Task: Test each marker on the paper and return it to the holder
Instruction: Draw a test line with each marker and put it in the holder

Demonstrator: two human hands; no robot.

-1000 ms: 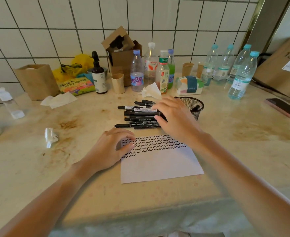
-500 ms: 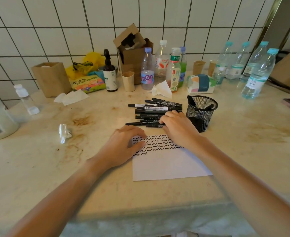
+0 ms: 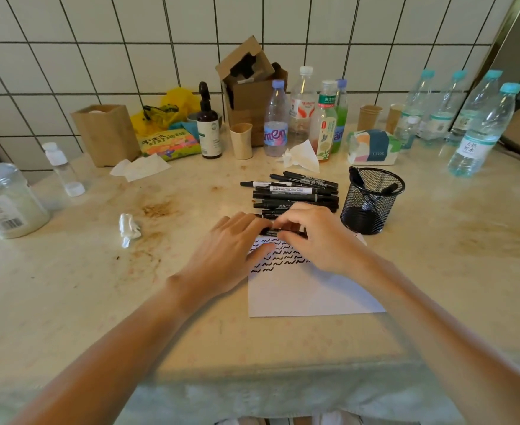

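I hold one black marker (image 3: 278,231) between my two hands, its long axis running crosswise from my left hand (image 3: 232,248) to my right hand (image 3: 317,240); I cannot tell which end is the tip. It sits at the far edge of the paper (image 3: 307,292). Both hands curl their fingers around it. The barrel is dark and mostly hidden. Just beyond my fingers lies the pile of black markers (image 3: 295,194), also lying crosswise. The mesh holder (image 3: 372,200) stands just beyond my right hand.
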